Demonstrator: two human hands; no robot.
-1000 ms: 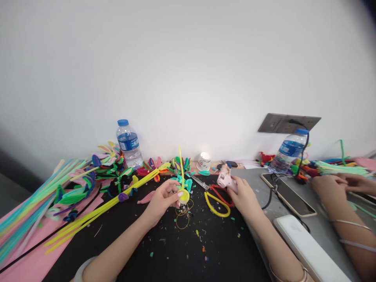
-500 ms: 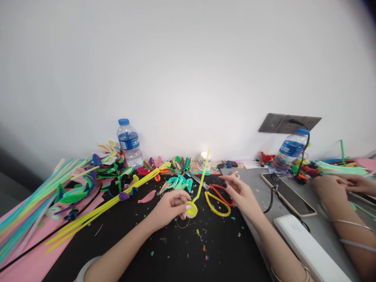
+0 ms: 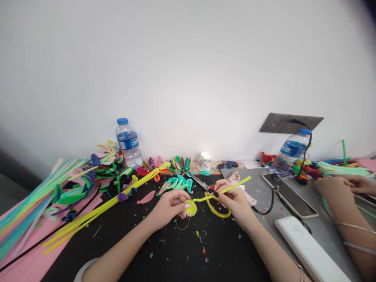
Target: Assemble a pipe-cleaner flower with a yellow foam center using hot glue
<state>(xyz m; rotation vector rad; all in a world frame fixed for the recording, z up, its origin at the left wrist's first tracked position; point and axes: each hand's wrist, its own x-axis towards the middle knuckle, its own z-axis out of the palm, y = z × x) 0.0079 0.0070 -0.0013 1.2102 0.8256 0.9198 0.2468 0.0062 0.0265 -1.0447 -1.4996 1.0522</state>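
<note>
My left hand (image 3: 170,207) pinches a small round coil (image 3: 191,208) of yellow pipe cleaner with a paler rim. From the coil a yellow pipe cleaner tail (image 3: 202,199) runs right, and my right hand (image 3: 236,201) grips it between thumb and fingers, its free end sticking out up and to the right. Scissors (image 3: 202,182) with red and yellow handles lie behind and partly under my right hand. A thin ring (image 3: 182,223) shows just below my left hand. Turquoise leaf-like pipe cleaner pieces (image 3: 178,183) lie beyond my left hand.
Bundled pipe cleaners (image 3: 88,217) and finished shapes spread over the left side. A water bottle (image 3: 129,145) stands by the wall, another bottle (image 3: 290,150) leans at right. Phone (image 3: 290,196), white case (image 3: 308,246), paper cup (image 3: 204,161) and another person's hands (image 3: 335,192) are around. Scraps litter the black mat (image 3: 164,254).
My right hand has moved left and taken hold of the pipe cleaner's tail, which has swung from upright down to the right. My left hand holds the coil in nearly the same place.
</note>
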